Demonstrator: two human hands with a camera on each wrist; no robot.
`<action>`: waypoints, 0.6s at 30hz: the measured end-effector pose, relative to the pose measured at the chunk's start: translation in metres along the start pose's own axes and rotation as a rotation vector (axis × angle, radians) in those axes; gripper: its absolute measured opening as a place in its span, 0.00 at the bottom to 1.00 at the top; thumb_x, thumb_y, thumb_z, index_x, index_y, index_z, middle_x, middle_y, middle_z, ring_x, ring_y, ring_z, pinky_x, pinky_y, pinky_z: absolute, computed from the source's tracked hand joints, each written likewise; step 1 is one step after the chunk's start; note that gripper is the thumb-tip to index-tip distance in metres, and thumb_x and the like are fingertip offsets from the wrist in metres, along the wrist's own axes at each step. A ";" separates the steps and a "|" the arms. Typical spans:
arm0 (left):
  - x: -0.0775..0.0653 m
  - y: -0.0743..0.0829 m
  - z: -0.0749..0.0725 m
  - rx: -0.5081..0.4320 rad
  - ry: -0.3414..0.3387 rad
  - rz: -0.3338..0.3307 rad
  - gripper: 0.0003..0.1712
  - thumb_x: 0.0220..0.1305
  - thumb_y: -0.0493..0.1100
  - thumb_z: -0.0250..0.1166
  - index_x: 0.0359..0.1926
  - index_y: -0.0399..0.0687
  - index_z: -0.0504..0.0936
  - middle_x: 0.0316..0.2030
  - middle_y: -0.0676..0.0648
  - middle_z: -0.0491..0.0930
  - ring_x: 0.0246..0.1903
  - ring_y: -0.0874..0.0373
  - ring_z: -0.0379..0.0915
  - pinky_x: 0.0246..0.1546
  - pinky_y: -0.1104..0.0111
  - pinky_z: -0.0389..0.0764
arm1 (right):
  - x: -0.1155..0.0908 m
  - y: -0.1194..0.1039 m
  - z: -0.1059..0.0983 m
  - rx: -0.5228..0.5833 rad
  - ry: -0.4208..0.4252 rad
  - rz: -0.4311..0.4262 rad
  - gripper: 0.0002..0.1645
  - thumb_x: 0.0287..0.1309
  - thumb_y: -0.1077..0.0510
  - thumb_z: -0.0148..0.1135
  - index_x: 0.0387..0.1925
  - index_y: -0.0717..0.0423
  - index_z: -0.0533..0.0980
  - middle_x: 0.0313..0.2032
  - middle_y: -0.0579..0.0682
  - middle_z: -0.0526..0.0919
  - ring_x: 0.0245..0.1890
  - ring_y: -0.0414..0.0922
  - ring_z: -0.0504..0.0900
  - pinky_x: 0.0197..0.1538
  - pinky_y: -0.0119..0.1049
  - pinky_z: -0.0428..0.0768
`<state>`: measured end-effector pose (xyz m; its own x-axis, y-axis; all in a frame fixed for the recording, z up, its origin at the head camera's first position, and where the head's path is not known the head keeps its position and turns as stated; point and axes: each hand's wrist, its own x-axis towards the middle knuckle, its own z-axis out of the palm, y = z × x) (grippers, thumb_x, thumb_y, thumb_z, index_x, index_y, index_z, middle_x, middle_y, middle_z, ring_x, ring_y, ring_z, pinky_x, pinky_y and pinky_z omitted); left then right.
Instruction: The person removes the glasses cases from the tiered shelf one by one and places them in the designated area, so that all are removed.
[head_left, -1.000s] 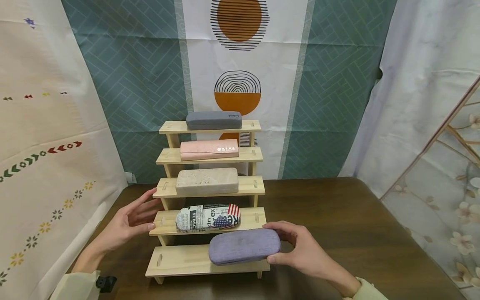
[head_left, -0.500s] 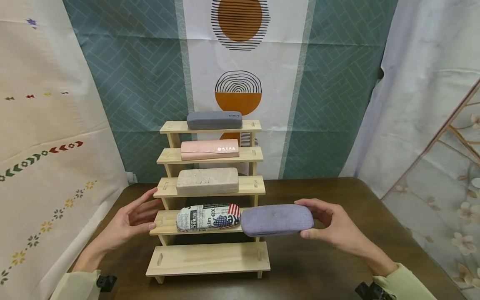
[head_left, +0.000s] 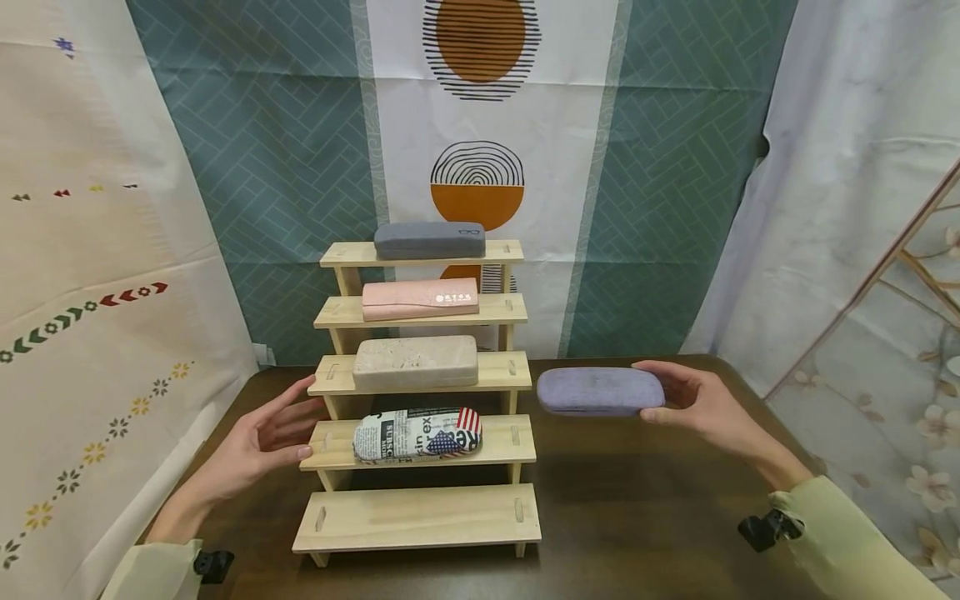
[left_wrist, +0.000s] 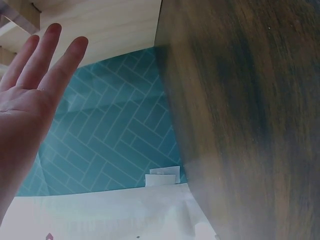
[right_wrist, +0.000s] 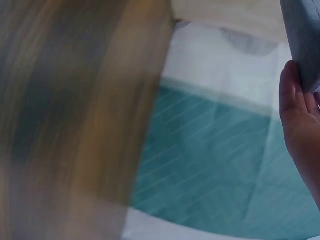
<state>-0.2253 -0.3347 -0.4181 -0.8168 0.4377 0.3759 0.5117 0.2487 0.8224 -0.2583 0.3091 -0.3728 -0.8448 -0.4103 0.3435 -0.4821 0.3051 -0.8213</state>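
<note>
A purple fabric glasses case (head_left: 600, 392) is off to the right of the wooden tiered rack (head_left: 420, 518), held level over the table. My right hand (head_left: 693, 408) grips it by its right end, thumb in front and fingers behind; the right wrist view shows part of the case (right_wrist: 306, 40) at the upper right edge. On the rack's left side, my left hand (head_left: 258, 433) has its fingers extended, with fingertips right at the shelf ends. The left wrist view shows that hand (left_wrist: 35, 95) with straight, spread fingers.
Going up the rack are a newspaper-print case (head_left: 417, 435), a cream case (head_left: 415, 362), a pink case (head_left: 420, 300) and a grey-blue case (head_left: 430, 240). The bottom shelf is bare. Under the rack is a dark wooden table (head_left: 637, 517), with curtains (head_left: 660, 208) behind and at both sides.
My right hand has lifted the purple glasses case off the bottom shelf and carried it right and farther back, past the rack's edge. My left hand has stayed in place.
</note>
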 end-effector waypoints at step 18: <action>0.000 0.001 0.000 -0.015 0.002 -0.020 0.56 0.64 0.24 0.71 0.85 0.48 0.50 0.72 0.24 0.64 0.66 0.55 0.74 0.55 0.63 0.83 | 0.033 0.094 0.000 0.031 0.007 0.233 0.40 0.62 0.61 0.76 0.70 0.70 0.70 0.62 0.69 0.78 0.52 0.46 0.83 0.52 0.30 0.82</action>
<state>-0.2248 -0.3344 -0.4178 -0.8271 0.4313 0.3604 0.4915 0.2438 0.8361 -0.3314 0.3243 -0.4388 -0.9341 -0.3258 0.1463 -0.2668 0.3644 -0.8922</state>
